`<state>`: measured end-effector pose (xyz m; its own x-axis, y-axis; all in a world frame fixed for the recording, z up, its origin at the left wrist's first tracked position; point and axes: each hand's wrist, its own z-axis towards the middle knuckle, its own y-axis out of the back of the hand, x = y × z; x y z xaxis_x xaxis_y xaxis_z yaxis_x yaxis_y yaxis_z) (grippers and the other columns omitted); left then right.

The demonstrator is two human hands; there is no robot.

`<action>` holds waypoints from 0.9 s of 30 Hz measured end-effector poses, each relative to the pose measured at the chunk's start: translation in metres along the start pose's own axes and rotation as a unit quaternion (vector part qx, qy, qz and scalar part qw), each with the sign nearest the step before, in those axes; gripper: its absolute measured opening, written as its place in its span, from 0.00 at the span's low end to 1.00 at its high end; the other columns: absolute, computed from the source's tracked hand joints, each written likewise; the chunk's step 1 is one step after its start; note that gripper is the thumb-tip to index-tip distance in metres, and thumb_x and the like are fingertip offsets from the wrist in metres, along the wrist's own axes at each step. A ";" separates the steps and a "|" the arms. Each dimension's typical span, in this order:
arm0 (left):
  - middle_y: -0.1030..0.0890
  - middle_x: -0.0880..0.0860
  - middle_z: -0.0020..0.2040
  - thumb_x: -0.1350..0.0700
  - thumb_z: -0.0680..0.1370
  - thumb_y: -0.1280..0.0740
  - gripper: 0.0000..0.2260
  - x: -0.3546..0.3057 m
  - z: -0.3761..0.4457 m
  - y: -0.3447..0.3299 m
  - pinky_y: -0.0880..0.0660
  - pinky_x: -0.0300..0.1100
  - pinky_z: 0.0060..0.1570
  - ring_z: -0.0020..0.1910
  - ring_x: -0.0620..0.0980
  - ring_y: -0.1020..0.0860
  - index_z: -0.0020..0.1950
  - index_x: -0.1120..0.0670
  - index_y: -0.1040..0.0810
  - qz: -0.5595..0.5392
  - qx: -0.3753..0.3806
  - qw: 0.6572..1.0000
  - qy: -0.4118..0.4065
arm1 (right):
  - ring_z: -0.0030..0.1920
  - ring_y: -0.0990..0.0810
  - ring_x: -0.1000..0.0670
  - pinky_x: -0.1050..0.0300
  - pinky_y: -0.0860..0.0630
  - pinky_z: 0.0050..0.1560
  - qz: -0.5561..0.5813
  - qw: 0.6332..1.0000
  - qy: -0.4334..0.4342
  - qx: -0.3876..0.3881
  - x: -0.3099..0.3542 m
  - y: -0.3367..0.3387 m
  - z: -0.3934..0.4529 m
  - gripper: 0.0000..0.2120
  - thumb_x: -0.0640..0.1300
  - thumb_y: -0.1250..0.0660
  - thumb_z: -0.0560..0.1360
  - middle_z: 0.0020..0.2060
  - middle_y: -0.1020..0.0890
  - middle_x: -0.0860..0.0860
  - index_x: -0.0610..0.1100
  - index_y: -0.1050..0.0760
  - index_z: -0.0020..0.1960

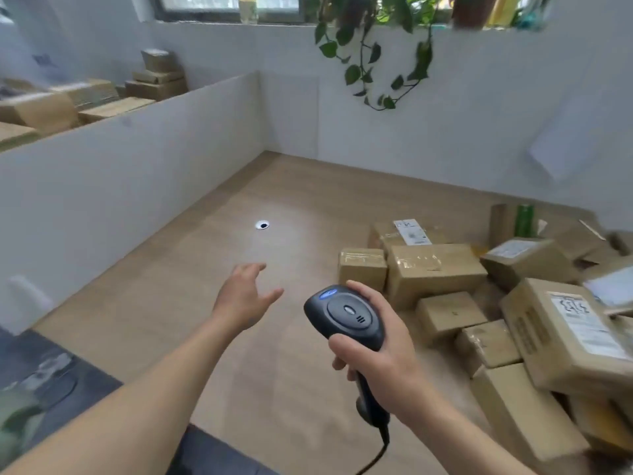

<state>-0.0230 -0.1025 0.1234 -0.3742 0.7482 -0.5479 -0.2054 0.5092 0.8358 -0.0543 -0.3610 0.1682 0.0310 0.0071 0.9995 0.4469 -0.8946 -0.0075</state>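
Above the near middle of the wooden counter (pixel 274 371), the right grip (pixel 380 354) is closed around the handle of a black barcode scanner (pixel 346 313), whose head leans to the far left. Just left of it the left grip (pixel 245 296) hangs wide, fingers spread, holding nothing, while taped cardboard parcels (pixel 435 269) lie piled at the right.

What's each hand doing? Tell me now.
Left hand: open, holds nothing.
Right hand: grips the scanner.
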 end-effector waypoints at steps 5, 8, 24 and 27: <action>0.30 0.53 0.73 0.45 0.76 0.26 0.31 -0.117 0.025 -0.090 0.35 0.42 0.68 0.71 0.52 0.29 0.75 0.53 0.30 0.015 0.081 0.993 -0.081 | 0.36 0.16 0.48 0.56 0.22 0.33 -0.005 0.997 -0.032 -0.069 -0.012 0.102 -0.015 0.36 0.50 0.22 0.60 0.50 0.15 0.56 0.61 0.29 0.65; 0.32 0.52 0.74 0.45 0.74 0.25 0.33 -0.179 0.040 -0.137 0.33 0.43 0.68 0.72 0.52 0.30 0.76 0.51 0.31 0.028 0.117 0.985 -0.120 | 0.37 0.16 0.47 0.56 0.22 0.33 -0.001 0.992 -0.050 -0.113 -0.020 0.151 -0.024 0.39 0.52 0.22 0.58 0.50 0.15 0.56 0.59 0.28 0.67; 0.41 0.60 0.74 0.47 0.69 0.21 0.37 -0.250 0.150 -0.257 0.29 0.60 0.67 0.74 0.65 0.39 0.70 0.57 0.37 0.275 0.196 0.925 -0.174 | 0.47 0.14 0.48 0.60 0.21 0.43 0.025 0.977 -0.061 -0.203 -0.072 0.257 -0.023 0.40 0.51 0.21 0.57 0.53 0.15 0.50 0.59 0.26 0.68; 0.39 0.60 0.72 0.47 0.67 0.19 0.39 -0.250 0.163 -0.262 0.29 0.59 0.66 0.72 0.64 0.38 0.68 0.57 0.37 0.275 0.202 0.924 -0.173 | 0.46 0.14 0.48 0.61 0.22 0.43 0.027 0.977 -0.064 -0.203 -0.075 0.259 -0.021 0.40 0.51 0.21 0.57 0.54 0.15 0.49 0.59 0.27 0.69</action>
<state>0.2722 -0.3536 0.0351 0.0036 0.9966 -0.0824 0.3106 0.0772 0.9474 0.0402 -0.6023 0.0916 0.1674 -0.0133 0.9858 0.0512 -0.9984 -0.0222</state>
